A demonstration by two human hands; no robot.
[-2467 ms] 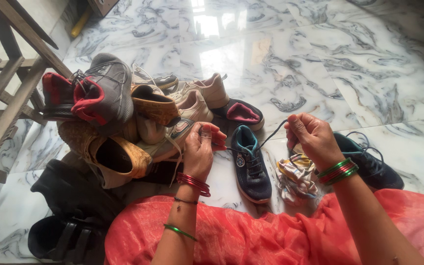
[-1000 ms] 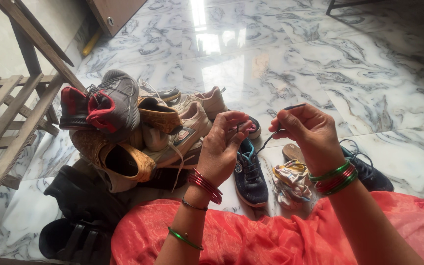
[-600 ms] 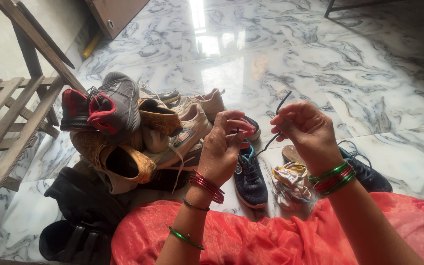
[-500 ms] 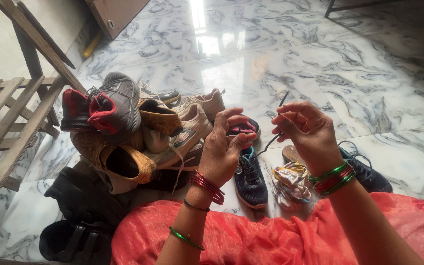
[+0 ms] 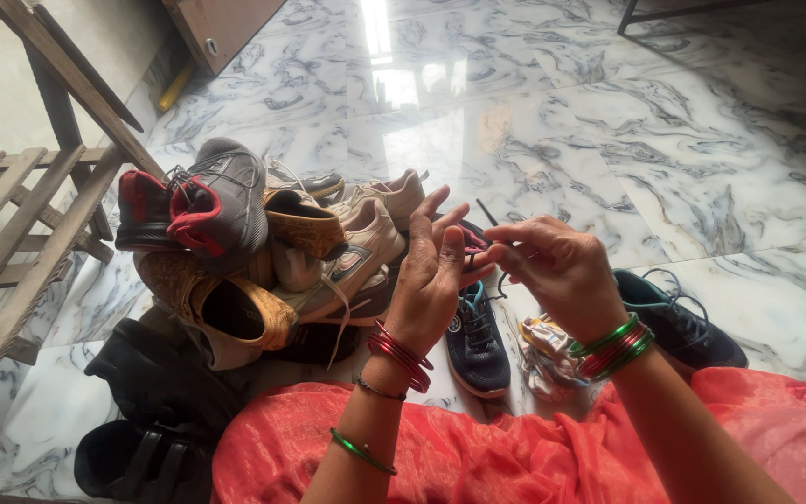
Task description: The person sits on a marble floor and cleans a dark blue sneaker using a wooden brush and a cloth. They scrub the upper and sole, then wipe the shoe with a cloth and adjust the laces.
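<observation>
A dark blue sneaker (image 5: 476, 338) with teal lining lies on the marble floor in front of my lap. Its dark shoelace (image 5: 487, 213) rises from it to my hands. My right hand (image 5: 557, 266) pinches the lace between thumb and fingertips just above the shoe. My left hand (image 5: 436, 280) is raised right beside it, fingers stretched up and apart, its thumb close to the lace. The matching second sneaker (image 5: 675, 322) lies to the right, partly behind my right wrist.
A pile of mixed shoes (image 5: 263, 243) sits to the left, against a wooden rack (image 5: 11, 224). Black strapped sandals (image 5: 137, 448) lie at bottom left. A crumpled multicoloured cloth (image 5: 545, 353) rests by the sneaker. My red garment (image 5: 478, 448) covers the foreground.
My hands came together above the sneaker. The right hand moved left and down with the lace. The left hand's fingers opened and straightened upward.
</observation>
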